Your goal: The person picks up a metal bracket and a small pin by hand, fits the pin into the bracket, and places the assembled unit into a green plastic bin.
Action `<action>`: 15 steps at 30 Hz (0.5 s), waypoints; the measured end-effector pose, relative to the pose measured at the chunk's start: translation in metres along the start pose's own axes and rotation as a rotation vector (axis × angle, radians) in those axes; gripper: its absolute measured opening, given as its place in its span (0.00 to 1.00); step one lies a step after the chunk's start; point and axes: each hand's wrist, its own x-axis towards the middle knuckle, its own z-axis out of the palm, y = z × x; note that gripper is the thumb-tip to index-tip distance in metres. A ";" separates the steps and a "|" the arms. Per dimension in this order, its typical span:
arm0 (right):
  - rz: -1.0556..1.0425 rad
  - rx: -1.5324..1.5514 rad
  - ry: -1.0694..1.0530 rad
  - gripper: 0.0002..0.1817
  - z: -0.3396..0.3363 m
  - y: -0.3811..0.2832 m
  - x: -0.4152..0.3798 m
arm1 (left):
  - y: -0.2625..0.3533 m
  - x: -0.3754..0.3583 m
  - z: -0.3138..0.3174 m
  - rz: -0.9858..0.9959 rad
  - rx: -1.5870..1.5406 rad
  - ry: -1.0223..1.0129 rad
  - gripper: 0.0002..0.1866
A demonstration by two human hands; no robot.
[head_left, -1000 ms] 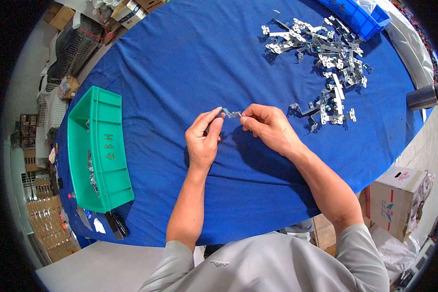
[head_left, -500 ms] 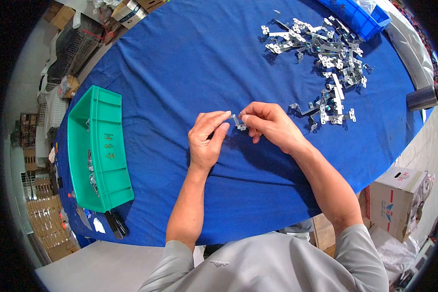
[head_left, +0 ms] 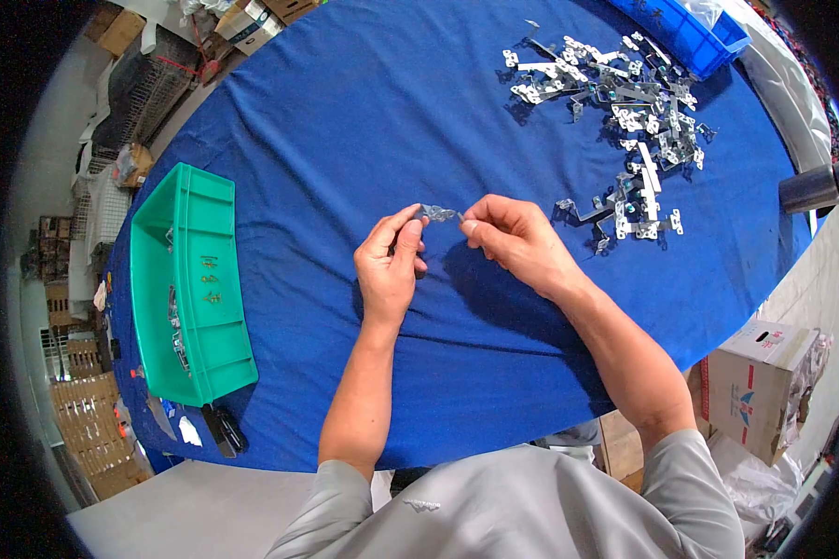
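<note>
A small silvery metal bracket (head_left: 440, 214) spans the gap between my two hands above the blue cloth. Thumb and fingers of my left hand (head_left: 389, 256) are closed on its left end. My right hand (head_left: 517, 240) pinches at the other end, thumb against forefinger, and its fingertips partly hide that tip. Farther right on the cloth lies a loose heap of similar metal brackets (head_left: 648, 177), some overlapping one another.
At the left stands a green plastic bin (head_left: 216, 347) with metal parts inside. A blue crate (head_left: 713, 58) sits at the far right, and a dark metal flask (head_left: 816, 187) lies at the right edge. Below the table is a cardboard box (head_left: 760, 377).
My left hand has turned and shifted slightly left, swinging the bracket from a slanted pose to nearly level. The right hand has barely moved, its lower fingers curling in.
</note>
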 end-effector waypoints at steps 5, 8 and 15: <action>-0.047 -0.087 0.025 0.11 0.001 0.010 0.003 | 0.000 0.000 -0.001 0.005 0.020 -0.029 0.14; -0.057 -0.121 0.036 0.11 0.002 0.010 0.003 | -0.001 0.000 -0.001 0.025 0.022 -0.041 0.14; -0.009 -0.206 0.075 0.11 0.004 0.003 -0.001 | 0.003 0.004 -0.005 0.288 0.207 -0.067 0.12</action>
